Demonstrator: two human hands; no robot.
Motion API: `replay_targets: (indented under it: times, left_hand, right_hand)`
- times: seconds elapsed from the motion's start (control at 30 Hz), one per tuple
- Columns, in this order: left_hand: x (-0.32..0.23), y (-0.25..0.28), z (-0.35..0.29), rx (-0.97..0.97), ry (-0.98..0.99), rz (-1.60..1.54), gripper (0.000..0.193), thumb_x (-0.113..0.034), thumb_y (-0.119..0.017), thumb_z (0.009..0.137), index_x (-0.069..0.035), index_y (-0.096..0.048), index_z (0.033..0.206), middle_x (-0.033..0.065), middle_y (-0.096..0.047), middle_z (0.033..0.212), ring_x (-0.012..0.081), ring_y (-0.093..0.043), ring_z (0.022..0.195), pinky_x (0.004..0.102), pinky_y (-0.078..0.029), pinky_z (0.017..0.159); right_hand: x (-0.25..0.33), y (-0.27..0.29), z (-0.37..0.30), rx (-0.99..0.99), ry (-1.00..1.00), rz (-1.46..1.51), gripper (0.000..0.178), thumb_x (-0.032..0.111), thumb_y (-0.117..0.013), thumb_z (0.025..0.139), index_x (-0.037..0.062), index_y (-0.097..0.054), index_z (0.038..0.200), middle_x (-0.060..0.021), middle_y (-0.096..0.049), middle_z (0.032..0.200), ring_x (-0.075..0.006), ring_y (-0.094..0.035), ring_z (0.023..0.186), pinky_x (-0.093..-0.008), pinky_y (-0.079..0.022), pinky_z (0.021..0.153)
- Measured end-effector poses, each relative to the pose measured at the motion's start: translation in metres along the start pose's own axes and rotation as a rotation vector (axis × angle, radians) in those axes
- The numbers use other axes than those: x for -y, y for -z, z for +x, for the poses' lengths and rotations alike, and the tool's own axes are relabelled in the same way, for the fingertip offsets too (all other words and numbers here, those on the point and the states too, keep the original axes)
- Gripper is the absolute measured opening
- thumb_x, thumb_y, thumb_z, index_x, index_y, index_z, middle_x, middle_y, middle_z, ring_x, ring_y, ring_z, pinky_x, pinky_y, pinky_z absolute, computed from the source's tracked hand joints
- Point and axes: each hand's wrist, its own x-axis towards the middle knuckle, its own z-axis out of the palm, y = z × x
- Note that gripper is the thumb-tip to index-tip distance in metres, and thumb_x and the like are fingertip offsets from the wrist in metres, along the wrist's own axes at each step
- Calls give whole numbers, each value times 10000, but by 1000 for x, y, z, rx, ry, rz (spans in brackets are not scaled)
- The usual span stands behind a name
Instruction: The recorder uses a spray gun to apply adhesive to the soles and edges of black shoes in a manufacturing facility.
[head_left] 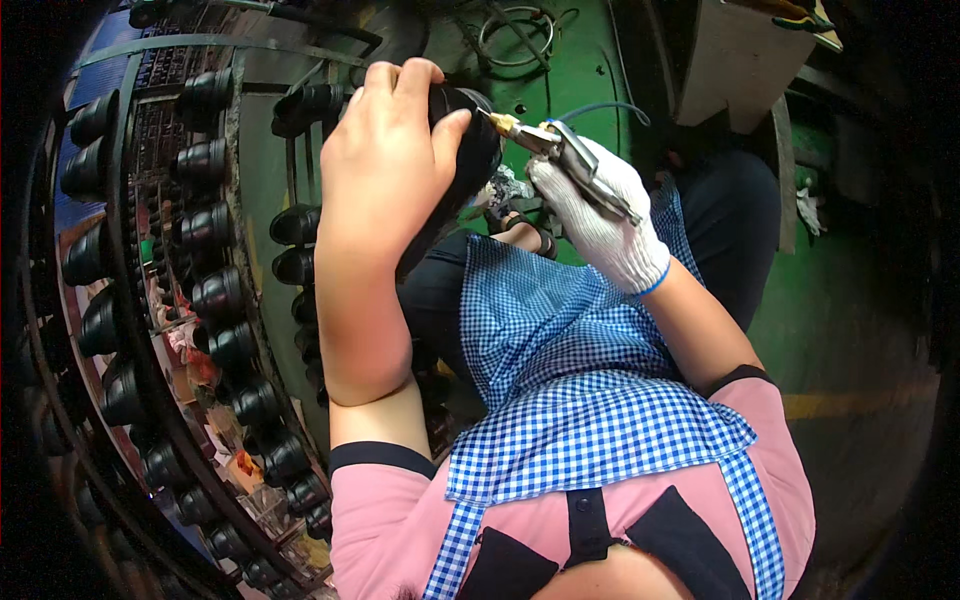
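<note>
A glossy black shoe (468, 160) is held up in front of me, gripped by my bare left hand (378, 150). The fingers wrap over its far side and the thumb presses on the near side; much of the shoe is hidden behind the hand and forearm. My right hand (612, 225), in a white knit glove with a blue cuff, is closed round a metal spray gun (577, 165). The gun's brass tip points left and sits right beside the shoe's upper edge. Whether the tip touches the shoe I cannot tell. A thin dark blue hose (610, 106) curves off the gun.
Curved metal racks (237, 180) stand close on my left, with several black shoes (205, 160) on them. A coiled cable (515, 38) lies ahead on the green floor (590, 60). At the far right is a grey box-like stand (735, 62). My lap bears a blue checked apron (560, 330).
</note>
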Motion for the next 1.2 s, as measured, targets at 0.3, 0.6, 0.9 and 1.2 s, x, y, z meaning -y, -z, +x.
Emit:
replay_targets:
  times: [0.3,0.6,0.9,1.2]
  left_hand:
    - [39,-1,29,204,235,124,469,-467,-616,954,-54,-588,1174,171,-659,1193,377,-638,1122,456,-509,937]
    - [76,2,-4,114,488,-394,654,-554,-618,946,-69,-554,1379,138,-657,1245,245,-630,1166,364,-482,971]
    - [64,-29,-189,-170,803,-1086,492,-387,-381,1114,-34,-494,1437,66,-563,1201,158,-546,1063,306,-451,938]
    - [9,-19,-224,-215,861,-1060,393,-87,-588,1015,-37,-534,1401,44,-572,1204,137,-524,1122,267,-414,1000]
  right_hand:
    - [-11,-40,16,-57,87,-29,215,245,-726,939,37,-673,929,-116,-614,757,-253,-631,653,-352,-505,612]
    - [-9,-53,-14,54,23,2,220,222,-765,891,84,-717,1054,-109,-615,777,-266,-637,670,-359,-519,616]
    - [-2,-36,-40,147,125,-77,241,181,-794,868,65,-708,1061,-100,-628,816,-260,-625,660,-325,-512,611]
    - [-1,-38,-55,173,38,-52,199,204,-789,876,78,-687,991,-100,-606,795,-258,-621,657,-336,-505,604]
